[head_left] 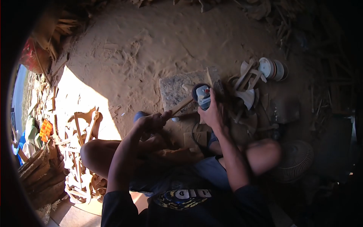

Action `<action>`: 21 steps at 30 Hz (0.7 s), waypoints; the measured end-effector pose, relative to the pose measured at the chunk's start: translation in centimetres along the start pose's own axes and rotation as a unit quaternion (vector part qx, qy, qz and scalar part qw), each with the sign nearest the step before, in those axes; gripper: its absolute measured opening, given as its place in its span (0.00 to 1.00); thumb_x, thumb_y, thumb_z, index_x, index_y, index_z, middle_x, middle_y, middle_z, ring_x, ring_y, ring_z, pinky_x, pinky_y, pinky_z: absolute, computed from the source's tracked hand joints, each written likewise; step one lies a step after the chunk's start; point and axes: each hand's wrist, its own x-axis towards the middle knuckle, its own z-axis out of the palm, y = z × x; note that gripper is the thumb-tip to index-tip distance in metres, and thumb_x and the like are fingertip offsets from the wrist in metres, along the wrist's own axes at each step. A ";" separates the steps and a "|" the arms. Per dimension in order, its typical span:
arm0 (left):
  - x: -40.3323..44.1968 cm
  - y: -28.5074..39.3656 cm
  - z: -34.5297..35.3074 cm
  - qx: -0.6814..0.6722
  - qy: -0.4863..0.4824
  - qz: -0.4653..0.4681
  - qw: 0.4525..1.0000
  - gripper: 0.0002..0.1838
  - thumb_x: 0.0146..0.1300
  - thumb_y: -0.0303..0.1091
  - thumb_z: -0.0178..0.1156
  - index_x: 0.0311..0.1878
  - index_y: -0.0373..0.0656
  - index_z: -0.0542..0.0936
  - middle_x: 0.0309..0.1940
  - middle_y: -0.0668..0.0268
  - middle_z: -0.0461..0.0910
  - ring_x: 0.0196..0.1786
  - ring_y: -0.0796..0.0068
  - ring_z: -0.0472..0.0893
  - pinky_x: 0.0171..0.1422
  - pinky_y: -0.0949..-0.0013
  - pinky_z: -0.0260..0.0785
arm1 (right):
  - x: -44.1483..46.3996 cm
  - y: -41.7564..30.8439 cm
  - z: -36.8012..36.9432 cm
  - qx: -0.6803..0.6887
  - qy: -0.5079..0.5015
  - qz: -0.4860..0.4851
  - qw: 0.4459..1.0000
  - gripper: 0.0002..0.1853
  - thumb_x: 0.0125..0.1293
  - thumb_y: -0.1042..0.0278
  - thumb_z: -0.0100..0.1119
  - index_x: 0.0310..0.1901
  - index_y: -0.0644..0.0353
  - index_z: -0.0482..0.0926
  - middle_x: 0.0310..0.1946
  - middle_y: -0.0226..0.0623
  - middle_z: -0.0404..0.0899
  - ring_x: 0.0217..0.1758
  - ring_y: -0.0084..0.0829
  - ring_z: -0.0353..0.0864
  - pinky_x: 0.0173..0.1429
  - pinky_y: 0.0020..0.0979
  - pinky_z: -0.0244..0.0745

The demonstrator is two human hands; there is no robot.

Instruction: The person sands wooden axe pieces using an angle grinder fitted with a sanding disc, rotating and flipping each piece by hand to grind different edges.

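Note:
My left hand (160, 119) is closed round the near end of a wooden piece (182, 106), which slants up to the right. In my right hand (213, 113) is an angle grinder (203, 96), gripped by its body, with its round disc at the far end of the wood. Whether disc and wood touch cannot be made out. Both are over a worn, flat board (172, 87) on the sandy ground. A pale wooden piece (187, 87) lies on the board beside the disc.
Cut wooden pieces (245, 96) lie right of the board, near a white container (266, 68). A round fan (297, 160) stands by my right knee. More wooden pieces (81, 162) are heaped at the left in sunlight. A cable (193, 136) curves below the grinder.

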 end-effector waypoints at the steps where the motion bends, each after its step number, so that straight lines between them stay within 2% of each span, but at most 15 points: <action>1: 0.0 -0.1 0.0 0.000 -0.001 -0.001 1.000 0.41 0.74 0.72 0.42 0.43 0.37 0.83 0.31 0.60 0.81 0.38 0.68 0.79 0.47 0.60 0.70 | 0.1 -0.2 -0.2 -0.004 -0.001 0.005 1.000 0.49 0.55 0.60 0.70 0.79 0.47 0.57 0.41 0.67 0.82 0.45 0.66 0.82 0.49 0.57 0.78; 6: -0.3 0.1 -0.1 0.001 -0.009 -0.009 1.000 0.41 0.74 0.72 0.42 0.43 0.36 0.83 0.32 0.59 0.81 0.39 0.67 0.80 0.48 0.59 0.71 | 1.1 -0.5 -1.3 0.008 0.003 0.030 1.000 0.49 0.54 0.61 0.70 0.78 0.49 0.57 0.49 0.67 0.81 0.49 0.64 0.82 0.53 0.56 0.77; 9: -0.3 0.2 -0.1 0.001 -0.012 -0.014 1.000 0.41 0.74 0.71 0.42 0.43 0.36 0.83 0.32 0.59 0.82 0.40 0.67 0.80 0.49 0.59 0.71 | 1.5 0.3 -0.8 0.020 0.034 -0.018 0.999 0.49 0.54 0.63 0.70 0.78 0.52 0.57 0.52 0.65 0.81 0.50 0.65 0.81 0.55 0.56 0.77; 12: -0.4 0.3 -0.2 0.003 -0.015 -0.015 1.000 0.41 0.74 0.71 0.42 0.43 0.36 0.83 0.32 0.58 0.82 0.41 0.67 0.81 0.50 0.58 0.71 | 1.7 0.6 -0.4 0.012 0.048 -0.018 0.999 0.49 0.54 0.64 0.70 0.78 0.53 0.57 0.53 0.64 0.80 0.52 0.66 0.80 0.55 0.56 0.77; 18: -0.6 0.5 -0.4 0.005 -0.014 -0.021 1.000 0.41 0.74 0.71 0.42 0.43 0.36 0.84 0.33 0.57 0.83 0.42 0.66 0.82 0.52 0.58 0.72 | 2.9 0.6 -1.3 -0.008 0.008 0.037 0.999 0.50 0.54 0.64 0.71 0.78 0.53 0.56 0.57 0.64 0.79 0.54 0.66 0.79 0.58 0.55 0.76; 21: -0.7 0.9 -0.6 0.010 -0.012 -0.017 1.000 0.41 0.74 0.71 0.42 0.43 0.35 0.84 0.33 0.57 0.83 0.43 0.66 0.82 0.53 0.57 0.72 | 3.2 0.8 -2.0 0.014 0.010 0.042 0.999 0.50 0.53 0.65 0.71 0.78 0.56 0.56 0.61 0.63 0.76 0.59 0.65 0.78 0.63 0.53 0.75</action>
